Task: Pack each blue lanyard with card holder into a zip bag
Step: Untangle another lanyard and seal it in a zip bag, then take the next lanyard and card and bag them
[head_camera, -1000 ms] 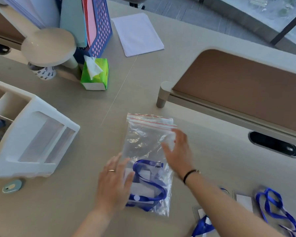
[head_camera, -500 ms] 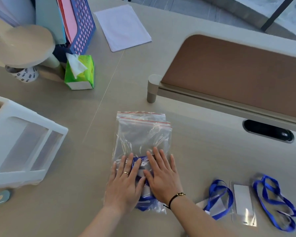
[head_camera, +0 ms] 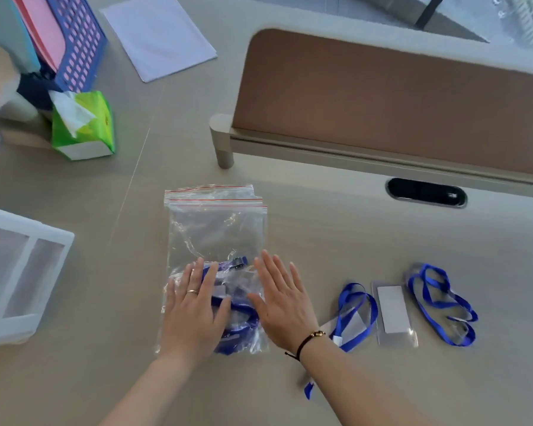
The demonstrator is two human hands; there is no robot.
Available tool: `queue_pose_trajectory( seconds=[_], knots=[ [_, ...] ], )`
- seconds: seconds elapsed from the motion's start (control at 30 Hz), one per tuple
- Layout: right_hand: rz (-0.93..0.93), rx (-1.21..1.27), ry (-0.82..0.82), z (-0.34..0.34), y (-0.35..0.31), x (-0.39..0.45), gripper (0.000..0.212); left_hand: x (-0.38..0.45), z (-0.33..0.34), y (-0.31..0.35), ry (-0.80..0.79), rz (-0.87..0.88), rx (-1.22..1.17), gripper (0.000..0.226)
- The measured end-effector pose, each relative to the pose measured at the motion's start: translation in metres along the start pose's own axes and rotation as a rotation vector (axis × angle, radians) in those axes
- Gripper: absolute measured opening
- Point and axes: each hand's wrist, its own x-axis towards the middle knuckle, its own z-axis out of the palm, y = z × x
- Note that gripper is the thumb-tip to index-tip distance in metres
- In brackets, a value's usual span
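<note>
A clear zip bag with a red seal line lies flat on the desk, on top of other zip bags. Inside its lower part sits a blue lanyard with card holder. My left hand lies flat, fingers spread, on the bag's lower left. My right hand lies flat on the bag's right edge. Neither hand grips anything. To the right lie a loose blue lanyard, a clear card holder and another blue lanyard.
A white plastic organizer stands at the left. A green tissue pack, a blue file basket and white paper are at the back left. A brown desk divider and a cable slot are at the back right.
My hands came down flat onto the bag's lower part, then slid slightly apart, the right one toward the bag's right edge. The view has shifted closer.
</note>
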Motion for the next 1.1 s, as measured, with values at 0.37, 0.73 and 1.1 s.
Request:
queue_pose_trajectory(
  seconds=[0.37, 0.73, 1.1],
  knots=[
    [0.388, -0.064, 0.144, -0.023, 0.114, -0.137, 0.047, -0.040, 0.033, 0.121, 0.080, 0.378, -0.035, 0.044],
    [0.214, -0.005, 0.061, -0.040, 0.150, -0.175, 0.058, -0.062, 0.087, 0.200, -0.195, 0.161, 0.125, 0.086],
    [0.099, -0.088, 0.065, -0.041, 0.179, -0.180, 0.025, -0.076, 0.096, 0.208, -0.174, 0.014, -0.037, 0.018]
  ],
)
